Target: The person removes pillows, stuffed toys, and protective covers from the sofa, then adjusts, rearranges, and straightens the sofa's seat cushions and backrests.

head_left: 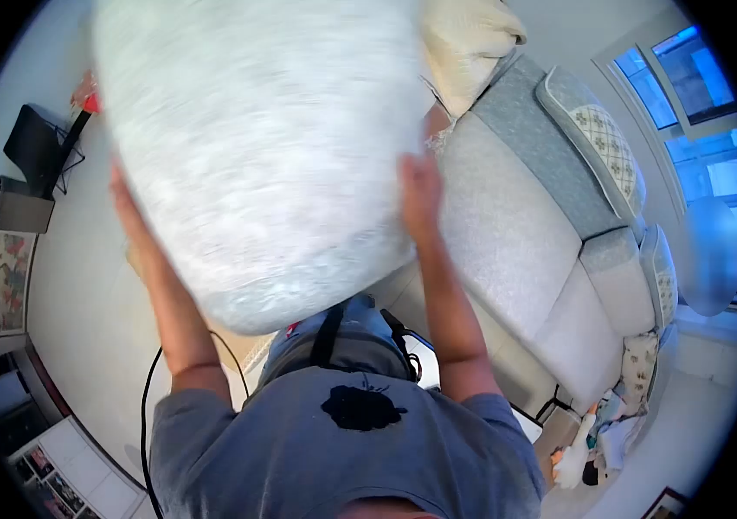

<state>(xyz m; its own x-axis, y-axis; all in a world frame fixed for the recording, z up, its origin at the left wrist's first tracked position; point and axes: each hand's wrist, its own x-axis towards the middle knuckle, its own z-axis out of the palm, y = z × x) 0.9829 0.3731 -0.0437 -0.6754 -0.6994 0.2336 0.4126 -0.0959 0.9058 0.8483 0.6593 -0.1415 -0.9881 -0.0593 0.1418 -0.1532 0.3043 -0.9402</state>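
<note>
A big pale grey-white cushion [264, 156] is held up in front of me, its surface blurred by motion. My left hand [122, 203] presses against its left side, the fingers mostly hidden along the edge. At the right side, my right hand [421, 186] grips the cushion's edge with its fingers bent. The cushion's rounded lower end hangs above my waist, and its top runs out of view.
A grey sofa [507, 225] with backrest cushions stands at the right, a cream cushion [468, 52] at its far end. Clothes [606, 432] lie in a heap at the lower right. A black chair [35, 147] stands far left. A black cable [145, 415] hangs by my left side.
</note>
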